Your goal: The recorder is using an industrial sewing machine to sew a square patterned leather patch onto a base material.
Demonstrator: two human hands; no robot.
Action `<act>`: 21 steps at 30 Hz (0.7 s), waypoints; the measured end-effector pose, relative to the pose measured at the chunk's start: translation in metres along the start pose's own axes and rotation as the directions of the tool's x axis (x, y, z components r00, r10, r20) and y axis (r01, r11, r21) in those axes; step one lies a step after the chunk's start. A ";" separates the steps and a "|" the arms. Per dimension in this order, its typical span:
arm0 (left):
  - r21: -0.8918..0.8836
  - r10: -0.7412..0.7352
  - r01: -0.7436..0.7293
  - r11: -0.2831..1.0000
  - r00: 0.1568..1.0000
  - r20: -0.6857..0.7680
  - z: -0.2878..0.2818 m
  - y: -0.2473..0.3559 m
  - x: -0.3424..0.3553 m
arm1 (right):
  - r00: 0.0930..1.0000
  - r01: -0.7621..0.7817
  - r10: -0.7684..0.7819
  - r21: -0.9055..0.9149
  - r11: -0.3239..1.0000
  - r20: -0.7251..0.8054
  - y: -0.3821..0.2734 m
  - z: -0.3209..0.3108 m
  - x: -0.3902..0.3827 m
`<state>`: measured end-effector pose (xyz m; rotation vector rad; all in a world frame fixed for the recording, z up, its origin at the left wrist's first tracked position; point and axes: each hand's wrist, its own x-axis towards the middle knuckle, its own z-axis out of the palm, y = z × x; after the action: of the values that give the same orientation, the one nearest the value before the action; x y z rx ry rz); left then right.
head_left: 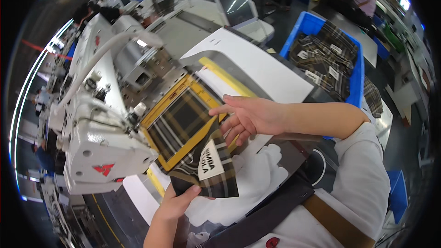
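Observation:
My left hand [177, 204] pinches the lower left corner of a folded brown-and-black plaid fabric piece [220, 183] with a white label [210, 160]. My right hand [243, 119] is palm up with fingers apart at the fabric's upper tip; whether it touches the fabric I cannot tell. Just left of it, a yellow frame [161, 117] on a white sewing machine [96, 147] surrounds another plaid panel [179, 121]. Below my right hand, white cut sheets [266, 165] lie on the worktable, partly hidden by the fabric.
A blue crate [356, 78] of labelled plaid pieces stands to the right. Behind the machine are a white board [282, 82], a yellow strip [220, 71] and a screen [234, 4]. Co-workers [356, 0] are at other stations. A dark strap [257, 216] crosses the lower foreground.

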<state>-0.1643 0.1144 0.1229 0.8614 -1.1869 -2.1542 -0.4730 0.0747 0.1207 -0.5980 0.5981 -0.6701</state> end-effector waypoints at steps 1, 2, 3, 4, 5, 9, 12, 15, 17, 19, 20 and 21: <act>0.115 -0.076 0.068 0.991 0.995 0.071 -0.006 0.002 -0.004 | 0.999 -0.029 0.029 -0.004 1.000 0.027 -0.003 0.002 0.010; 0.261 -0.064 0.054 0.964 0.998 0.029 -0.009 0.003 -0.009 | 1.000 0.014 -0.014 -0.024 1.000 -0.007 -0.004 0.006 0.019; 0.374 -0.021 0.005 0.928 0.999 0.038 -0.012 0.005 -0.014 | 0.994 0.005 -0.010 -0.050 0.999 -0.105 -0.004 0.011 0.030; 0.464 0.016 -0.077 0.882 0.991 0.134 -0.014 0.008 -0.018 | 0.999 0.020 -0.025 -0.125 0.992 -0.037 -0.003 0.015 0.033; 0.561 0.072 -0.246 0.790 0.947 0.313 -0.016 0.011 -0.021 | 1.000 0.012 -0.013 -0.136 0.991 -0.005 -0.002 0.020 0.038; 0.790 -0.196 -0.163 0.591 0.921 0.336 -0.025 0.021 -0.029 | 0.919 -0.174 0.352 -0.619 0.766 0.177 0.000 0.034 0.047; 0.581 -0.135 0.065 0.811 0.988 0.078 -0.027 0.020 -0.034 | 0.914 -0.082 0.380 -0.851 0.518 0.143 0.002 0.037 0.047; 0.316 -0.122 0.173 0.933 0.977 -0.175 -0.030 0.013 -0.033 | 0.984 -0.178 0.157 -0.464 0.868 -0.082 0.000 0.027 0.053; 0.239 -0.160 0.201 0.950 0.970 -0.181 -0.037 0.007 -0.034 | 0.991 -0.076 -0.001 -0.567 0.820 -0.135 -0.009 0.013 0.062; 0.180 -0.119 0.173 0.968 0.954 -0.275 -0.045 0.004 -0.038 | 0.961 -0.042 -0.196 -0.807 0.589 -0.194 -0.026 -0.005 0.076; 0.272 -0.073 0.189 0.944 0.919 -0.386 -0.053 0.004 -0.040 | 0.908 0.002 -0.347 -0.825 0.566 -0.236 -0.034 -0.012 0.083; 0.349 -0.014 0.188 0.918 0.896 -0.444 -0.061 0.006 -0.043 | 0.884 0.029 -0.421 -0.874 0.486 -0.205 -0.045 -0.019 0.088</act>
<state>-0.0898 0.1095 0.1148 1.5176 -1.3620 -1.6859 -0.4476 -0.0221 0.1108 -1.5429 1.2894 -0.7323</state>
